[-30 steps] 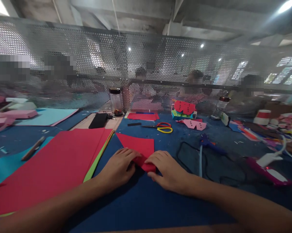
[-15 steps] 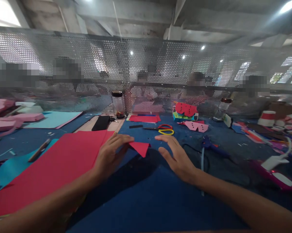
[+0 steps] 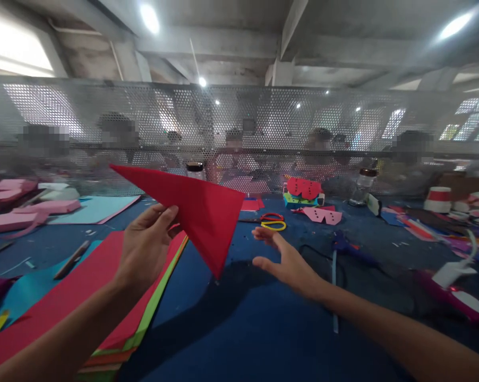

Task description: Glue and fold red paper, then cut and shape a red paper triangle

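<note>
My left hand (image 3: 150,239) pinches a folded sheet of red paper (image 3: 199,212) by its left part, thumb on the near side. The paper hangs tilted above the table, with one pointed corner at the upper left and another pointing down. To its right, my right hand (image 3: 285,260) is held in the air, thumb and fingers apart, touching nothing. Below my left forearm lies a stack of coloured sheets, a red sheet (image 3: 80,286) on top. Scissors (image 3: 273,220) with red and yellow handles lie beyond my right hand.
A blue glue gun (image 3: 353,249) with a glue stick rests at the right. Red and pink cut paper pieces (image 3: 321,215) lie farther back near a jar (image 3: 365,185). A magenta power strip (image 3: 458,300) sits at far right, and a perforated metal screen (image 3: 263,127) stands behind.
My left hand has lifted the red paper up off the stack and moved left and toward me. More of the folded paper now shows. My right hand stays open in nearly the same place.
</note>
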{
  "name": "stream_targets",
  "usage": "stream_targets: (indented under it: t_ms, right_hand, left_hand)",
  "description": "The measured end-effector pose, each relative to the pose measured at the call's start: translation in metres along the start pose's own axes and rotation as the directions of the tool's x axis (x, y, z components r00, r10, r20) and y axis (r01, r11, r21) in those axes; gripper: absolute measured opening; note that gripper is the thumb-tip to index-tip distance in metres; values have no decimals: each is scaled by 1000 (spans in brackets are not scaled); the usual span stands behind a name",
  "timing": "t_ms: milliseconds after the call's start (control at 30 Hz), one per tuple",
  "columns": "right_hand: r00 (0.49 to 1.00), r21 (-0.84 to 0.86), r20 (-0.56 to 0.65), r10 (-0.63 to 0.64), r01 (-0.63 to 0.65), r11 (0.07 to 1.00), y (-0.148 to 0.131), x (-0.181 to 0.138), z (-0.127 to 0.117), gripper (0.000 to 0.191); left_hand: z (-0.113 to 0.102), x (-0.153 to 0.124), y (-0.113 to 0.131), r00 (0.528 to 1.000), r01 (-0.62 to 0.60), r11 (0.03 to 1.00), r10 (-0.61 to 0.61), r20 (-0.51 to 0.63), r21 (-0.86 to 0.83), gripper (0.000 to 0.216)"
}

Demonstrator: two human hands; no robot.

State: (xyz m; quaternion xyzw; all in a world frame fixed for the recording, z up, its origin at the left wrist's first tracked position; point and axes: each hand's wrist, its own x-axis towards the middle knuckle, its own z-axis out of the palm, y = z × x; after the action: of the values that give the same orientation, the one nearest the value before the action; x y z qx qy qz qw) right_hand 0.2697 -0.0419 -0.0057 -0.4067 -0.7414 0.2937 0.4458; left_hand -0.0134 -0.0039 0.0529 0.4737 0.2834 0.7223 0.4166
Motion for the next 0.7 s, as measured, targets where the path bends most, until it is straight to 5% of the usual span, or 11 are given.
stream_targets:
  t_ms: [233,367,700]
  right_hand:
    - [973,295,225,44,-111,949,-16,-5,10,55]
    - [969,227,206,135,-181,957,-15,-7,12,29]
    - [973,59,114,201,-208,976,-3,1,-2,23]
  left_hand:
    - [6,-15,-20,945,323,935,-328,-12,-145,17]
    - [13,-29,-28,906,422,901,-419,55,-102,17]
    - [3,-38,-48,827,545,838,-540,158,13,22]
